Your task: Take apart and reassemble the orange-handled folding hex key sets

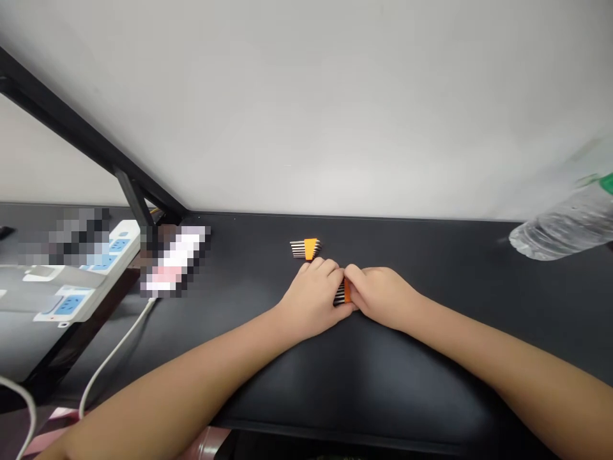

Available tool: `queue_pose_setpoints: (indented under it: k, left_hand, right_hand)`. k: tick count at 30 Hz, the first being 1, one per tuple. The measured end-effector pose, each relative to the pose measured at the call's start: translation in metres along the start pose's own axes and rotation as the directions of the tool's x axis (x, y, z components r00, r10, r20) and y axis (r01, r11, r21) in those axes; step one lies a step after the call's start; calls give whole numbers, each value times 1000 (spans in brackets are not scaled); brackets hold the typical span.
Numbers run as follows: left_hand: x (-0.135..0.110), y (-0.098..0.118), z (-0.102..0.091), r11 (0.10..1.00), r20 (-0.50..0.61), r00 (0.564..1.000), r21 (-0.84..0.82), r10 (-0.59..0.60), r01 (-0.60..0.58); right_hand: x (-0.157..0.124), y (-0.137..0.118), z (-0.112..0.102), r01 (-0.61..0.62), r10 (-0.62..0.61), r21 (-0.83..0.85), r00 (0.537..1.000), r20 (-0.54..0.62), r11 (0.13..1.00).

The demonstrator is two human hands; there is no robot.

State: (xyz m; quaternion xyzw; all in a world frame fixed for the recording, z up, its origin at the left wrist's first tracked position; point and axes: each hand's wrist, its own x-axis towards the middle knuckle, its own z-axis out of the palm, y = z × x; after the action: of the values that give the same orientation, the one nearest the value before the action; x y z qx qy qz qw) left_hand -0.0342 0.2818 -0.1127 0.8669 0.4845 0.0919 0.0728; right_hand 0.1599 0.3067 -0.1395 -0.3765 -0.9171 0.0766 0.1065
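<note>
Both hands meet at the middle of a black table (431, 383). My left hand (313, 297) and my right hand (380, 295) are both closed on a small orange holder with a row of dark metal pins (343, 292), pinched between their fingertips. A second orange holder with metal pins (306, 248) lies on the table just beyond my left hand, untouched.
A clear plastic bottle with a green cap (565, 223) lies on its side at the far right. White power strips (90, 275) with a white cable (115, 351) sit at the left, beside a black slanted frame bar (96, 144). A white wall rises behind the table.
</note>
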Motion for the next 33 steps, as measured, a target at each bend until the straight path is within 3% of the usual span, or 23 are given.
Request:
queue_pose_setpoints:
  k: [10, 14, 17, 24, 30, 33]
  left_hand:
    - [8, -8, 3, 994, 11, 1000, -111, -21, 23]
    - [8, -11, 4, 990, 36, 999, -143, 14, -9]
    - [8, -12, 4, 994, 29, 999, -104, 31, -28]
    - [8, -10, 2, 998, 44, 998, -51, 33, -31]
    - [7, -7, 3, 1000, 33, 999, -15, 26, -26]
    - [7, -9, 3, 1000, 29, 999, -12, 26, -26]
  right_hand:
    - [-1, 4, 5, -12, 16, 78, 998, -53, 997]
    - [0, 2, 2, -79, 84, 68, 994, -76, 995]
    - [1, 1, 2, -125, 126, 20, 988, -88, 992]
    - [1, 5, 8, -84, 81, -40, 994, -74, 996]
    - [2, 11, 10, -189, 185, -104, 981, -51, 976]
    - [0, 18, 8, -182, 181, -142, 983, -26, 973]
